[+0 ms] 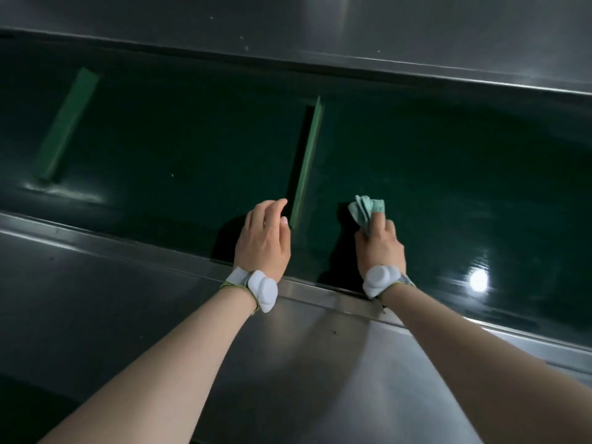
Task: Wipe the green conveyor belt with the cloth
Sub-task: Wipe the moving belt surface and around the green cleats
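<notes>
The right hand (pixel 379 243) sat just right of centre in the frame, its fingers closed around a bunched pale-green cloth (pixel 366 211) whose folds fanned out past the knuckles and pressed down toward the green conveyor belt (pixel 192 155). The left hand (pixel 262 240) was at centre, empty, its fingers loosely curled and slightly apart, with the fingertips close beside the near end of a raised green cleat (pixel 307 161) that ran up the middle of the picture; whether they touched it could not be told. A second cleat (pixel 67 123) lay toward the upper left. The belt filled the middle band of the frame between two grey metal side rails (pixel 128 283), and both wrists carried white wrist sensors (pixel 264 288) (strapped on with thin cords). A bright lamp reflection (pixel 479 280) at lower right suggested a glossy, possibly damp surface. The wiping looked to be barely under way, with most of the belt left to cover. The main risk seemed to be the cleat: a sweep leftward would likely snag the cloth on its edge and leave a strip alongside it unwiped. The bunched cloth also offered little flat contact, so streaks were probable unless it was spread. If the belt moved, the free hand near the cleat could be caught.
</notes>
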A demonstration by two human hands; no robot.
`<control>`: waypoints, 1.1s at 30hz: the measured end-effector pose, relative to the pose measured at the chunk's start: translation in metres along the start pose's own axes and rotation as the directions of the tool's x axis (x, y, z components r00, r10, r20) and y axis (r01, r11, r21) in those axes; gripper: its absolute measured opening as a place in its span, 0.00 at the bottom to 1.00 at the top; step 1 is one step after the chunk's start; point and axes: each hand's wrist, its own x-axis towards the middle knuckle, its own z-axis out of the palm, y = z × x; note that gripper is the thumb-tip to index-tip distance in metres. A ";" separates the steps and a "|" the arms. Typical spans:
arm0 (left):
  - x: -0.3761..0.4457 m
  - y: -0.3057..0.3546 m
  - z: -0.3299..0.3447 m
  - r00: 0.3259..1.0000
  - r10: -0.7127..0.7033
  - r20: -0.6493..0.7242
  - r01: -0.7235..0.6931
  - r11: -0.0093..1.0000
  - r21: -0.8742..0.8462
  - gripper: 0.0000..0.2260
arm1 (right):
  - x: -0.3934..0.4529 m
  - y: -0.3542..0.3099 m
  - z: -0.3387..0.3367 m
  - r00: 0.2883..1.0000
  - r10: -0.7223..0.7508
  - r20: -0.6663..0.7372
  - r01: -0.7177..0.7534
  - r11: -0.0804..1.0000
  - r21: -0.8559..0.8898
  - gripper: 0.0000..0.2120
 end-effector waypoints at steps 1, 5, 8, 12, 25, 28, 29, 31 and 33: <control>-0.002 -0.008 -0.003 1.000 -0.014 -0.008 0.014 1.000 0.005 0.15 | 0.002 0.003 -0.006 1.000 0.011 0.000 -0.011 0.999 0.038 0.15; -0.018 -0.037 -0.017 0.998 -0.062 -0.010 0.062 0.998 -0.010 0.14 | -0.002 0.000 -0.025 0.999 0.015 0.037 -0.022 0.983 0.182 0.15; -0.026 -0.060 -0.036 0.987 -0.158 -0.008 0.158 0.986 -0.050 0.15 | -0.018 -0.038 -0.020 0.997 -0.075 0.004 0.071 0.966 0.250 0.14; -0.024 -0.103 -0.078 0.982 -0.181 -0.055 0.176 0.980 -0.091 0.14 | -0.035 -0.122 0.009 0.984 -0.148 -0.102 0.174 0.931 0.322 0.12; -0.027 -0.313 -0.230 0.986 -0.153 0.069 0.137 0.970 0.201 0.17 | -0.088 -0.276 0.083 0.998 -0.042 -0.047 0.051 0.975 0.217 0.16; -0.014 -0.337 -0.238 0.979 -0.197 0.054 0.182 0.961 0.206 0.20 | -0.076 -0.297 0.098 0.998 0.015 -0.066 -0.003 0.984 0.177 0.17; -0.009 -0.343 -0.235 0.977 -0.206 0.059 0.190 0.960 0.207 0.20 | -0.069 -0.301 0.104 0.997 0.043 -0.069 -0.031 0.986 0.164 0.17; -0.004 -0.347 -0.229 0.975 -0.209 0.071 0.190 0.958 0.213 0.19 | -0.059 -0.307 0.111 0.994 0.072 -0.079 -0.059 0.987 0.151 0.17; 0.006 -0.351 -0.215 0.978 -0.190 0.092 0.167 0.964 0.209 0.14 | -0.043 -0.310 0.120 0.993 0.074 -0.090 -0.058 0.983 0.173 0.17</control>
